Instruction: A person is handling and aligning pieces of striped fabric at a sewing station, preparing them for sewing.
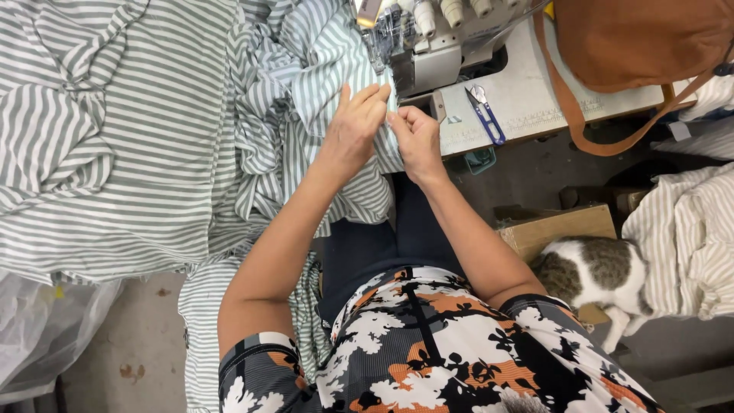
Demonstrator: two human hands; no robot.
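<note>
Green-and-white striped fabric (138, 138) lies heaped over the table and hangs down toward my lap. My left hand (355, 126) rests flat on the fabric with its fingers stretched toward the sewing machine (432, 38). Beside it, my right hand (415, 138) pinches the fabric's edge just in front of the machine's presser foot. The two hands almost touch.
Blue-handled thread snips (485, 115) lie on the white machine table (535, 99). A brown bag (634, 38) with a strap sits at the top right. A grey-and-white cat (596, 271) lies by a cardboard box (554, 229) at my right. More striped cloth (688, 237) hangs at far right.
</note>
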